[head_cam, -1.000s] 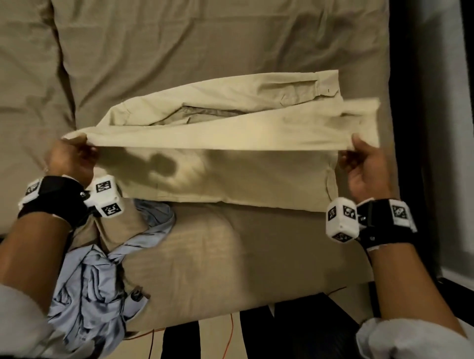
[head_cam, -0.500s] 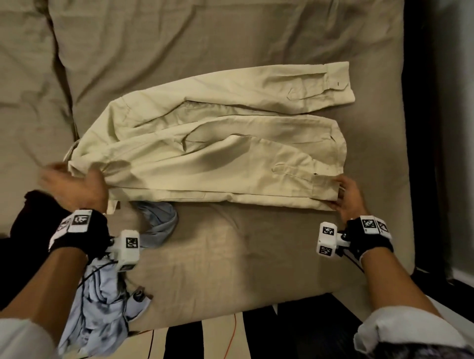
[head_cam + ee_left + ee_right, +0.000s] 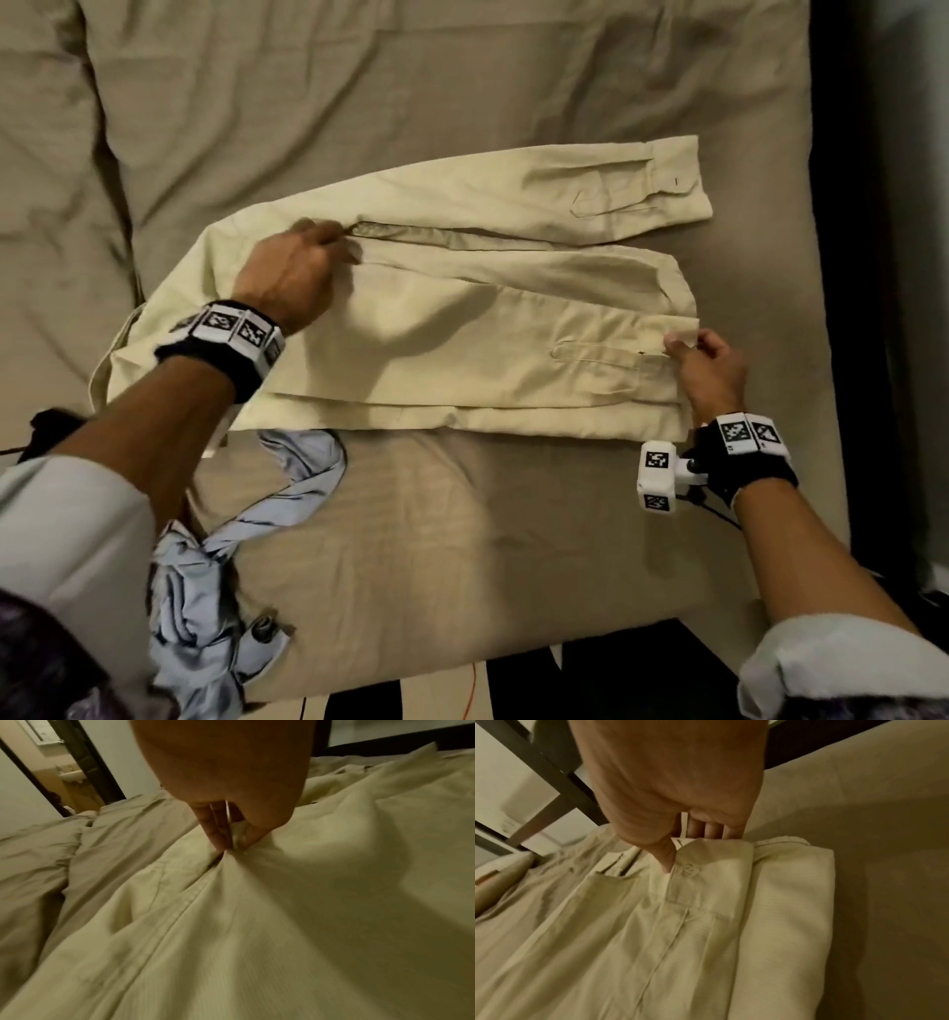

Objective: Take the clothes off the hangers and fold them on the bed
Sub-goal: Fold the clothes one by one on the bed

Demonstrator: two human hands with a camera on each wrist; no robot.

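Bed [image 3: 462, 539] in tan bedding carries cream shirt [image 3: 462, 329]; left hand [image 3: 287, 277] pinches its fold, right hand [image 3: 711, 370] its cuff.

No words, brands or numbers can be read anywhere. The only signs are black-and-white square code markers on the left wristband [image 3: 232, 329], the right wristband [image 3: 745, 434] and the white cube [image 3: 657, 475] beside it; they carry no letters.
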